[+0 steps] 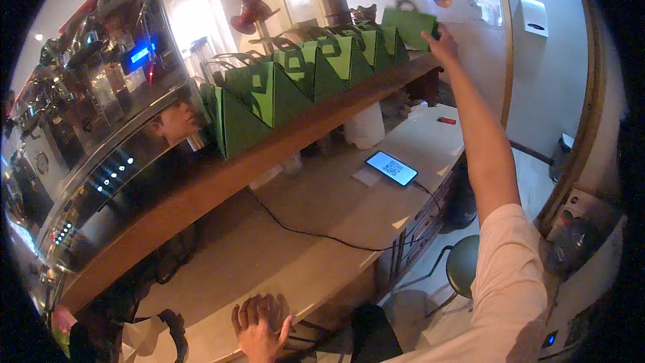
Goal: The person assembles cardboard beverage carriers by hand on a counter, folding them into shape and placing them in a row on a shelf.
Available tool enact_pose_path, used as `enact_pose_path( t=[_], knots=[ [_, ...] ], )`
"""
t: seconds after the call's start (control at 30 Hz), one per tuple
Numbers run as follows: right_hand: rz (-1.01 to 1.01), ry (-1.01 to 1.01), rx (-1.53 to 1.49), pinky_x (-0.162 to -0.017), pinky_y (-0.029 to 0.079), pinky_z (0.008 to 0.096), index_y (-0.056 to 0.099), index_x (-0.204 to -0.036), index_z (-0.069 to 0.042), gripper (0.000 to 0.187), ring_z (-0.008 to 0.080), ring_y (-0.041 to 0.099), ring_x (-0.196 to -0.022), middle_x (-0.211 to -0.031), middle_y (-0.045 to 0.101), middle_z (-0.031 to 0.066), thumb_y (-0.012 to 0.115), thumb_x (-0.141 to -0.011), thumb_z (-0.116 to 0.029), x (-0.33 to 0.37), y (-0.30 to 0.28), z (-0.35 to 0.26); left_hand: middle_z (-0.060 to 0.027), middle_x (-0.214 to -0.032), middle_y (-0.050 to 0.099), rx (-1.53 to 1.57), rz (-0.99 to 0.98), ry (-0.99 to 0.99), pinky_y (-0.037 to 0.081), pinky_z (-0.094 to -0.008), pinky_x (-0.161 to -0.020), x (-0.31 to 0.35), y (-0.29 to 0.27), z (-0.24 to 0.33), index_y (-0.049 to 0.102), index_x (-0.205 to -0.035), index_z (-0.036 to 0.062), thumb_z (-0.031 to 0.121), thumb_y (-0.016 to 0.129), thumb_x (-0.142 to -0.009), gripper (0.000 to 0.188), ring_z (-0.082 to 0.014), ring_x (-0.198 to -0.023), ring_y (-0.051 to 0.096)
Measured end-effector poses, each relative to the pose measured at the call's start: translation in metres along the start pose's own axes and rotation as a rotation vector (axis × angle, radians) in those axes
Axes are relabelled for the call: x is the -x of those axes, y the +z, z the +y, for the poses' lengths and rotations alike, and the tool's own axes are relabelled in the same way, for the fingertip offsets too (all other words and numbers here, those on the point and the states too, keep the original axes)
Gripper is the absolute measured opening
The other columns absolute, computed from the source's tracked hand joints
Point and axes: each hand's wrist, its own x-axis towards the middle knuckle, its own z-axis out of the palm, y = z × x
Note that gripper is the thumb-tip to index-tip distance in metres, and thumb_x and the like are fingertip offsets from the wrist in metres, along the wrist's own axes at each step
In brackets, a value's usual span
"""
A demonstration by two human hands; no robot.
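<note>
My right hand (443,46) reaches up to the far right end of a raised wooden shelf (289,134). Its fingers are closed on the edge of a green paper bag (408,25), whose handle loops up from the top. Beside that bag, a row of several similar green paper bags (295,74) stands along the shelf, their sides folded into triangles and their handles upright. My left hand (261,329) lies on the front edge of the lower counter (222,265), fingers spread and holding nothing. White folded paper (146,341) lies to its left.
A phone (392,168) with a lit screen sits on the counter, a black cable (309,232) running near it. A white roll (365,124) stands under the shelf. A shiny metal machine (114,141) occupies the left. A dark green stool (463,265) is below, right.
</note>
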Motion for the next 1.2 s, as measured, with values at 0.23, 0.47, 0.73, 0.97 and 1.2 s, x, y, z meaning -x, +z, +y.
enact_pose_path(
  t=[0.23,0.47,0.73,0.97,1.2],
  knots=[
    [-0.207,-0.129,-0.066,-0.111,0.044,0.0475,0.036,-0.156,-0.013,0.075,0.041,0.056,-0.132,-0.146,0.055,0.0221,0.069,-0.093,-0.036,-0.003,0.045,0.041,-0.0142,-0.13,0.062,0.047,-0.001,0.014,0.031,-0.0533,-0.118,-0.003,0.004,0.005,0.066,-0.126,0.007,0.053,0.073,-0.083,0.063,-0.0342,-0.125,0.055],
    [0.115,-0.345,0.048,-0.115,0.038,0.0395,0.026,-0.162,-0.007,0.075,0.0337,0.05,-0.139,-0.15,0.052,0.0215,0.061,-0.096,-0.017,-0.042,0.04,0.05,-0.0118,-0.126,0.066,0.109,0.094,0.027,0.038,-0.052,-0.11,-0.015,-0.009,0.013,0.066,-0.126,0.006,0.054,0.067,-0.09,0.06,-0.032,-0.12,0.058],
    [-0.149,-0.591,-0.622,-0.119,0.032,0.0438,0.049,-0.148,-0.004,0.047,0.0263,0.044,-0.143,-0.153,0.05,0.0139,0.054,-0.103,-0.014,0.174,-0.009,-0.174,-0.0115,-0.137,0.061,0.079,-0.045,0.035,0.028,-0.0501,-0.12,-0.005,-0.007,-0.002,0.06,-0.141,0.0181,0.062,0.055,-0.096,0.063,-0.0317,-0.133,0.049],
    [-0.87,-1.159,-0.835,-0.118,0.034,0.0453,0.059,-0.139,-0.007,0.04,0.0288,0.048,-0.14,-0.145,0.057,0.0147,0.05,-0.101,-0.016,0.336,-0.135,-0.294,-0.0136,-0.133,0.06,0.526,0.17,0.036,0.037,-0.0518,-0.113,0.033,-0.025,-0.033,0.06,-0.134,0.0119,0.042,0.07,-0.093,0.052,-0.0337,-0.128,0.053],
    [-1.89,-1.053,-1.715,-0.117,0.035,0.0473,0.06,-0.138,-0.016,0.039,0.0253,0.048,-0.139,-0.143,0.058,0.008,0.056,-0.1,-0.018,0.434,-0.199,-0.367,-0.0158,-0.142,0.057,-0.019,0.208,-0.508,0.034,-0.0534,-0.117,0.124,-0.13,-0.123,0.057,-0.137,0.0084,0.027,0.074,-0.089,0.054,-0.0389,-0.132,0.051]
  ],
)
